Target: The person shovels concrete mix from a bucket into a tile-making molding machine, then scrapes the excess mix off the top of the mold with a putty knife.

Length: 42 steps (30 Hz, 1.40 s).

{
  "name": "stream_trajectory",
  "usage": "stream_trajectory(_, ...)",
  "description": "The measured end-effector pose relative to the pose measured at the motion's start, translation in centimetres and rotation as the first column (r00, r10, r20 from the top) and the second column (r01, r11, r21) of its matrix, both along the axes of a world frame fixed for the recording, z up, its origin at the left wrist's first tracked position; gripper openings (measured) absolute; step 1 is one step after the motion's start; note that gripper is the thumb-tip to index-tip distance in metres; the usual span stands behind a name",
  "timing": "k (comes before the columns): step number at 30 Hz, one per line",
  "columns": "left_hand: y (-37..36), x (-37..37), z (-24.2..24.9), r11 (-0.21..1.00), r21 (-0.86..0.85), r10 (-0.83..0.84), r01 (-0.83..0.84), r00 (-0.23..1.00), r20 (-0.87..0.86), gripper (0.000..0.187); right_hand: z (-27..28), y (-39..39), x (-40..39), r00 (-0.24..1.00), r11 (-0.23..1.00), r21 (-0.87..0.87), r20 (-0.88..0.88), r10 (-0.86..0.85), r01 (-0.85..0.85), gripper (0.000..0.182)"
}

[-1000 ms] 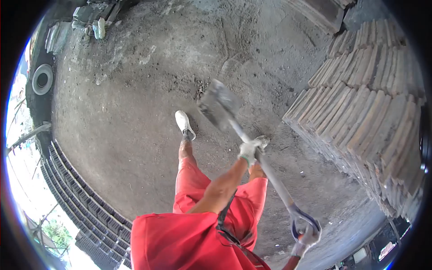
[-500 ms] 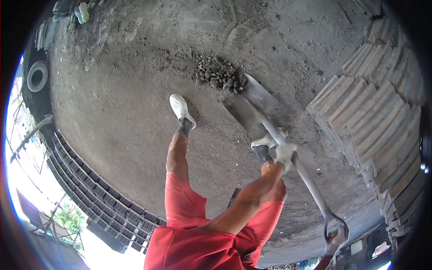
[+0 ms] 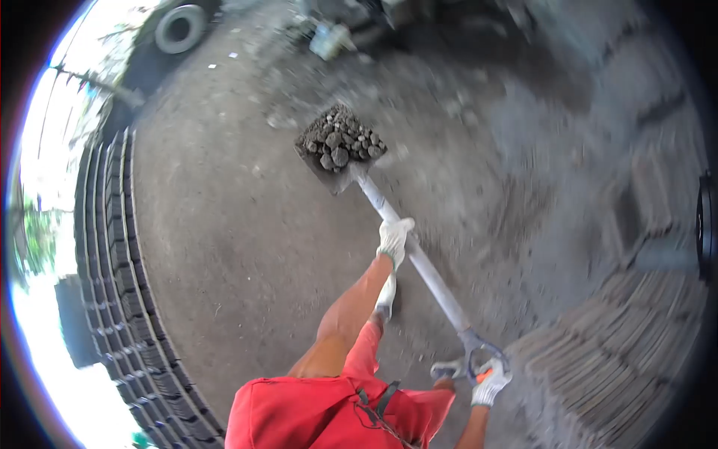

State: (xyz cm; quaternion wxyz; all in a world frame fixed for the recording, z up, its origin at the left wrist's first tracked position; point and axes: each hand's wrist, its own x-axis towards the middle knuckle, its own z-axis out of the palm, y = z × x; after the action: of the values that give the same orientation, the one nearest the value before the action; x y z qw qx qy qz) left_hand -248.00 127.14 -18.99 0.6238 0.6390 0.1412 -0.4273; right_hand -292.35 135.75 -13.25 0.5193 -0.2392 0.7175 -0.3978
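The left hand (image 3: 394,239), gloved in white, is curled tightly round the shaft of the shovel (image 3: 433,282); its fingertips are partly hidden, so how far they wrap under cannot be told. The right hand (image 3: 492,383), gloved too, is closed on the grip (image 3: 483,376) at the shovel's near end, its palm out of sight and a bit of orange showing. At the shovel's far end the blade (image 3: 326,176) bears a heap of dark stones (image 3: 340,141) that covers most of its face; whether it clears the floor (image 3: 224,254) is hard to judge. Under the shaft's left side one shoe (image 3: 386,294) is partly covered by the left arm; the other (image 3: 447,369) is beside the grip. Right of the shovel, stacked slabs (image 3: 621,344) are smeared by blur. Left of it run dark racks (image 3: 129,288), cut off below. Beyond the blade are a tyre (image 3: 181,29), far left, and a blurred pale bundle (image 3: 329,41), unidentifiable.
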Motion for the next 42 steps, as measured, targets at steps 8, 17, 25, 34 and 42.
stream_trajectory(8, 3.9, 18.6, 28.1, 0.875, -0.44, 0.235, -0.203, 0.972, 0.019, 0.019, 24.0, -9.4, 16.1, 0.918, 0.915, -0.085, 0.018, 0.397, -0.394, 0.012)
stream_trajectory(17, 9.8, 29.9, 16.2, 0.691, -0.251, 0.649, -0.678, 0.734, -0.198, 0.016, 19.6, -20.6, 25.8, 0.788, 0.774, -0.17, -0.036, 0.614, -0.61, 0.007)
stream_trajectory(25, 18.0, 29.9, 8.8, 0.446, -0.026, 0.848, -0.895, 0.431, -0.308, 0.016, 22.8, -31.5, 42.8, 0.585, 0.57, 0.165, 0.055, 0.809, -0.805, 0.012)
stream_trajectory(34, 25.7, 41.0, 5.1, 0.114, -0.045, 0.882, -0.992, 0.122, -0.456, 0.023, 20.3, -34.5, 71.9, 0.253, 0.239, 0.203, 0.045, 0.966, -0.95, 0.012)
stream_trajectory(42, 26.5, 58.7, 13.3, -0.079, 0.049, 0.936, -0.996, -0.09, -0.339, 0.017, 24.7, -32.3, 94.6, 0.09, 0.08, 0.191, 0.043, 0.995, -0.978, 0.008)
